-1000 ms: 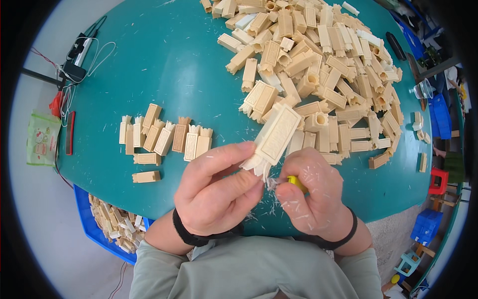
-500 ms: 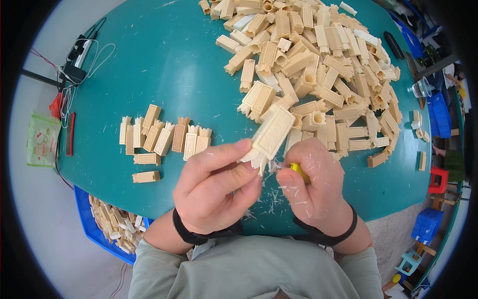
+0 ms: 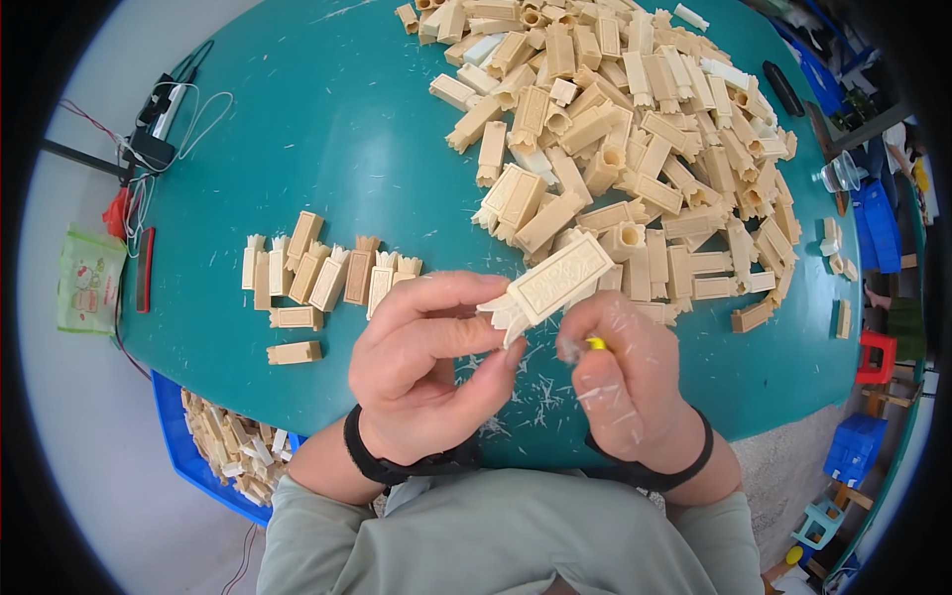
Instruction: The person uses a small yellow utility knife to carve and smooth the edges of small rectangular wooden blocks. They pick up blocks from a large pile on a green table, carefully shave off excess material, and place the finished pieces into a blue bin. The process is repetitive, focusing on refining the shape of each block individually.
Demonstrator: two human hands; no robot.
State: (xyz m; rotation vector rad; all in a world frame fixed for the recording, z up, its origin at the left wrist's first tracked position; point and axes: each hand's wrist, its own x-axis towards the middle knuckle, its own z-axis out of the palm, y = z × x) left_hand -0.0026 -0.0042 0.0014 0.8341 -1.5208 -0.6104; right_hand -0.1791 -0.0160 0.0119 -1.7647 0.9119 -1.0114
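"over the desk [image 3: 327,149], what is the left hand [image 3: 421,367] doing?"
"it's pinching the cream block [image 3: 563,278] by its jagged end; the right hand [image 3: 633,387] is gripping a yellow object [image 3: 595,343] nearby."

Left hand [image 3: 412,369] holds a cream carved block [image 3: 563,279] by its jagged end; right hand [image 3: 637,392] curls round a small yellow object [image 3: 595,343]. Green table [image 3: 337,129]: pale shavings [image 3: 545,395] below the hands, heaped blocks [image 3: 595,121] beyond, smaller cluster [image 3: 330,280] to the left.
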